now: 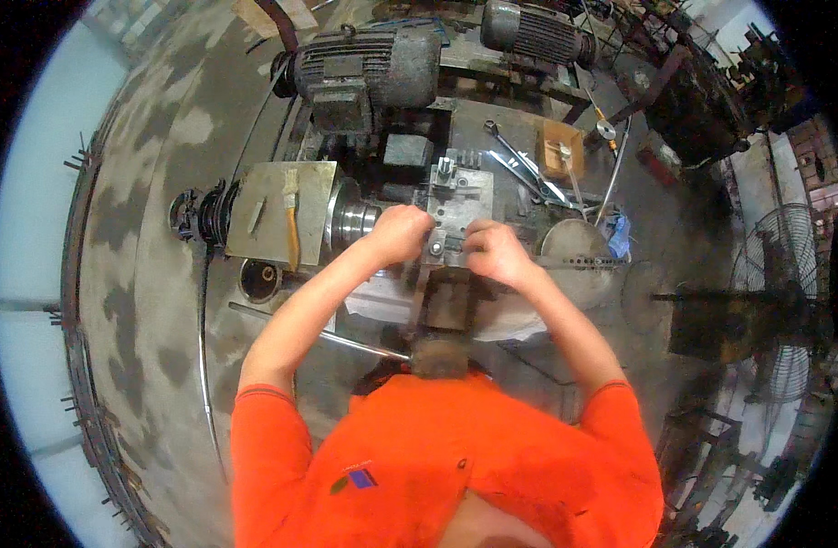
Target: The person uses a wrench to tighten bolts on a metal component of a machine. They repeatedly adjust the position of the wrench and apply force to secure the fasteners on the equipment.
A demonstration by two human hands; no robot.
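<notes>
A grey metal fixture block [463,203] with bolts and holes sits in front of me on the machine. My left hand [403,233] is closed at the left edge of the block, its fingertips hidden from view. Across from it, my right hand [497,252] has its fingers curled in against the block's right side. What either hand grips, if anything, does not show. Between them lies a small clamp piece with a bolt [436,247]. Just left of my left hand is a shiny round spindle [355,220].
Left of the spindle, a flat plate [315,178] carries a brush [292,219]. A large electric motor [396,68] stands beyond. Wrenches [519,164], a wooden box [558,151] and a blue cloth [619,236] lie to the right. A fan guard [784,247] stands far right.
</notes>
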